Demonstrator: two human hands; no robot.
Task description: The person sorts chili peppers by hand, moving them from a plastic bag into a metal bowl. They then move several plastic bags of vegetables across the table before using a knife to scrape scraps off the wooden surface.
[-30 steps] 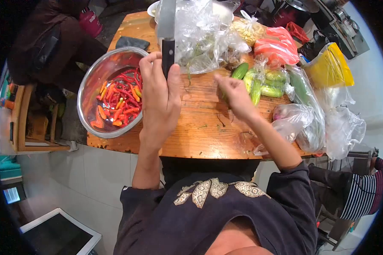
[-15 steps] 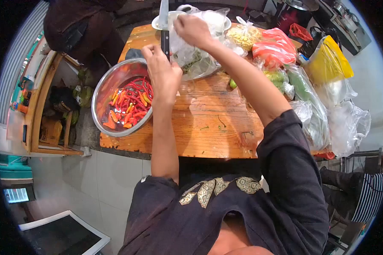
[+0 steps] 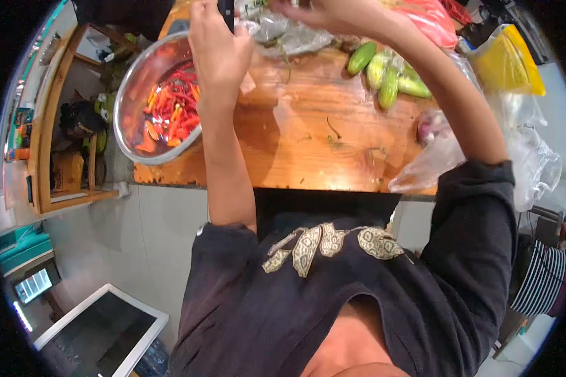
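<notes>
My left hand [image 3: 217,60] is closed around the black handle of a knife [image 3: 227,14] at the top edge; the blade is out of view. My right hand [image 3: 339,14] reaches across the top of the table, over greens and a clear plastic bag [image 3: 305,41]. Its fingers are blurred, and whether they hold anything is unclear. Beside my left forearm stands a metal bowl [image 3: 124,116] of red and orange chillies [image 3: 170,119] in liquid. Green cucumbers [image 3: 388,88] lie below my right forearm.
The wooden table [image 3: 289,138] has small green scraps on it. Purple onions [image 3: 426,125], clear bags [image 3: 531,160], a red-and-white bag [image 3: 431,22] and a yellow bag [image 3: 509,60] are at the right. A wooden shelf [image 3: 47,132] stands left.
The view has shifted, so the table appears higher. My right hand has moved rightward, away from the knife. The cucumbers and onions show more plainly; the plastic bag by my right arm lies differently.
</notes>
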